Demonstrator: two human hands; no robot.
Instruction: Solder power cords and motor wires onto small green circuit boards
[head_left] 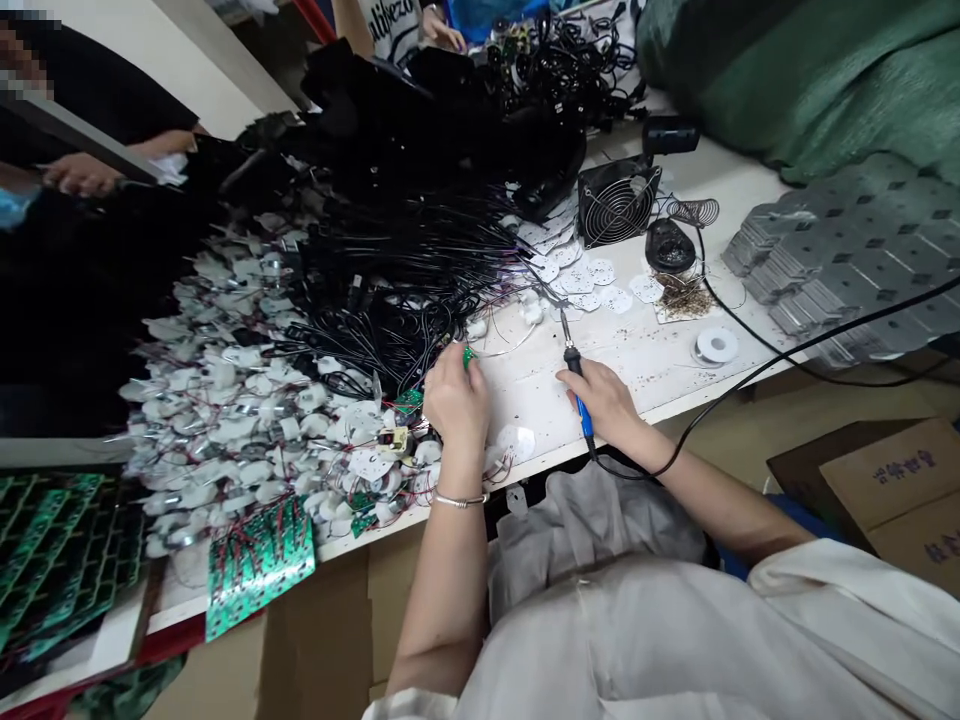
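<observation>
My left hand (454, 398) is closed in a pinch on a small green circuit board (469, 356) at the edge of a tangle of black cables (405, 270). My right hand (606, 400) is wrapped round a soldering iron with a blue handle (576, 385), its tip pointing up and away over the white table (645, 350). A thin wire loop (510, 345) lies between the two hands. A black cord runs from the iron off to the right.
Heaps of white round LED boards with wires (247, 420) cover the left. Green circuit panels (259, 565) lie at the near-left edge. A small fan (616, 203), solder spool (716, 345), stacked metal plates (847, 260) and cardboard boxes (892, 490) are right. Other people's hands are at far left and top.
</observation>
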